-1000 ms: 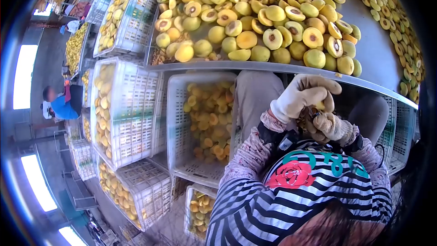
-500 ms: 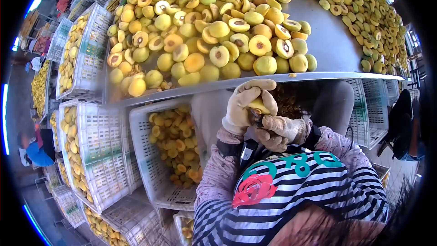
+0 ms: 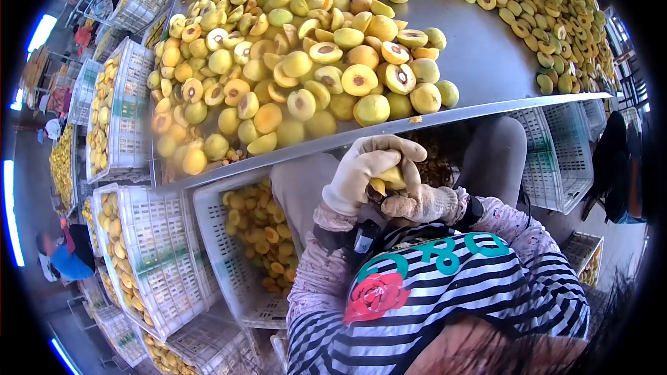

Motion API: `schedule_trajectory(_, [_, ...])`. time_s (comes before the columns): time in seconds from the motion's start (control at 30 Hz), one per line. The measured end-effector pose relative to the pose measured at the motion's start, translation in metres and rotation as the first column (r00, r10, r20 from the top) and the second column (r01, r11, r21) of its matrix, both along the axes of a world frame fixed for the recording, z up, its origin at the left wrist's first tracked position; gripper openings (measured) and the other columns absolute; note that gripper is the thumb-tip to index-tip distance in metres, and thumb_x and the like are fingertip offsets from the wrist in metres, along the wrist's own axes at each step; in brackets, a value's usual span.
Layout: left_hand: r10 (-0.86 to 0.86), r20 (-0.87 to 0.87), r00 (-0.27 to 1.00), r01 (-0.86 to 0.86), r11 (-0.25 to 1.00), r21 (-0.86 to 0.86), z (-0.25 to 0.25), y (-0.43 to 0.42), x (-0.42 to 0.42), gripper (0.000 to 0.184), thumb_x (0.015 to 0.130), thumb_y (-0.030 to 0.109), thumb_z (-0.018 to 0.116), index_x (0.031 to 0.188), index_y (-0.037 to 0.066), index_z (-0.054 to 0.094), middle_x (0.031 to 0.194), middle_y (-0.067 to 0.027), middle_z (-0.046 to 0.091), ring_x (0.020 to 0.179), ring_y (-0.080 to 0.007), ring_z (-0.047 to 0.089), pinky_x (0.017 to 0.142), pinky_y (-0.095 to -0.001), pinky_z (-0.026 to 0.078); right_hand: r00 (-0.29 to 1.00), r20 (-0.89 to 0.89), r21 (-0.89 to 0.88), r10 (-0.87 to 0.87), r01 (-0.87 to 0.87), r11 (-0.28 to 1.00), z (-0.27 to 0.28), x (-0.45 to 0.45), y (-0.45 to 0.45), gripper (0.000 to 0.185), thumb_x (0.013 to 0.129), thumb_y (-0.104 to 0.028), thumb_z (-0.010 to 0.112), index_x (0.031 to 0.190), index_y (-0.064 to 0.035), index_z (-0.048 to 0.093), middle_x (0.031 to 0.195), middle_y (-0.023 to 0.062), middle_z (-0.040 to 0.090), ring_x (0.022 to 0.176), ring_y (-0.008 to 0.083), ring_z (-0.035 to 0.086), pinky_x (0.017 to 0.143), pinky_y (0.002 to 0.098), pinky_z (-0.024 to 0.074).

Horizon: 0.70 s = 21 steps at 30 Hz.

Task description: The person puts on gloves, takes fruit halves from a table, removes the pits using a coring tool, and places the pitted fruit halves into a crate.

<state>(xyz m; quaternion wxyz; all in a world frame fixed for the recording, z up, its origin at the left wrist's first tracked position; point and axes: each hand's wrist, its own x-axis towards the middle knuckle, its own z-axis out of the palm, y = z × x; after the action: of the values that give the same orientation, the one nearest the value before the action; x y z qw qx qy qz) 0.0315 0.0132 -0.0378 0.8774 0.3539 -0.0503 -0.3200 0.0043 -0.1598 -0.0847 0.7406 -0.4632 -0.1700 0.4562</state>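
My left hand (image 3: 363,170), in a cream work glove, is curled around a yellow peach half (image 3: 392,178) just below the table's front edge. Against it presses my right hand (image 3: 417,201), also gloved, with its fingers closed on a small dark tool (image 3: 376,193). Only a bit of that tool shows by the fruit; the rest is hidden by the fingers. A heap of halved yellow peaches (image 3: 361,80), several with brown pits in them, lies on the metal table right in front of both hands.
The metal table's raised rim (image 3: 486,110) runs across in front of my knees. A white crate (image 3: 208,215) of peach pieces stands at my left leg. More filled crates (image 3: 149,236) are stacked further left, and others (image 3: 549,160) stand at the right. A person in blue (image 3: 69,258) is far left.
The view has shifted and turned a little. My hands have closed in more tightly around the peach half, and less of the dark tool shows than before.
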Motion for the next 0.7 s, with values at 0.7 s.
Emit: schedule_trajectory(0.7, [0.344,-0.110,0.932,-0.342,0.939,0.034,-0.023,-0.030,-0.017,0.035,0.107,0.024,0.038,0.114,-0.004,0.059,0.082,-0.0147,0.065,0.073,-0.0234,0.062,0.070,-0.0334,0.054,0.840,-0.475,-0.041,0.264,-0.320,0.946,0.028,0.007,-0.038,0.047,0.103,-0.057,0.047,0.084,-0.0134,0.049,0.059,-0.0064,0.039,0.042,0.0045,0.032,0.036,0.0207,0.0249])
